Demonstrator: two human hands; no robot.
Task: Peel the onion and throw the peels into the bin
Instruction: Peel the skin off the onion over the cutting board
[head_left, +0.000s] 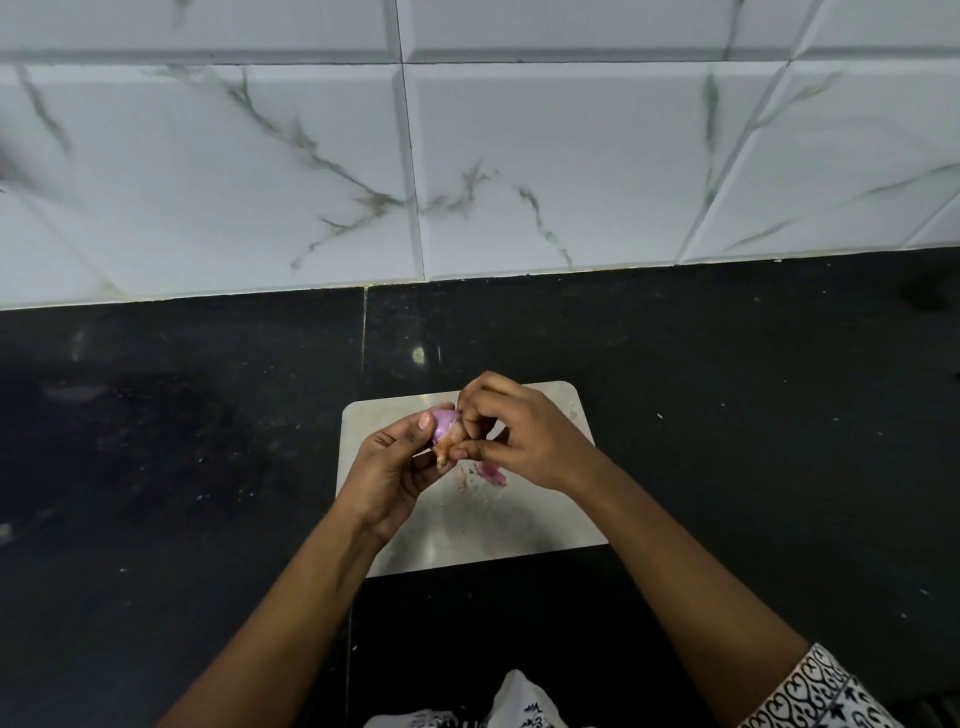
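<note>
A small purple onion (445, 426) with a pale brownish skin on its lower part is held above a steel board (519, 525). My left hand (392, 467) grips the onion from the left and below. My right hand (519, 431) pinches the skin at the onion's right side with thumb and fingers. A loose purple peel (491, 473) and some small flakes lie on the board just under my right hand. No bin is in view.
The board lies on a dark stone counter (156, 467) with scattered specks. A white marbled tile wall (311, 156) rises behind it. A patterned white sleeve (821, 691) and cloth show at the bottom edge.
</note>
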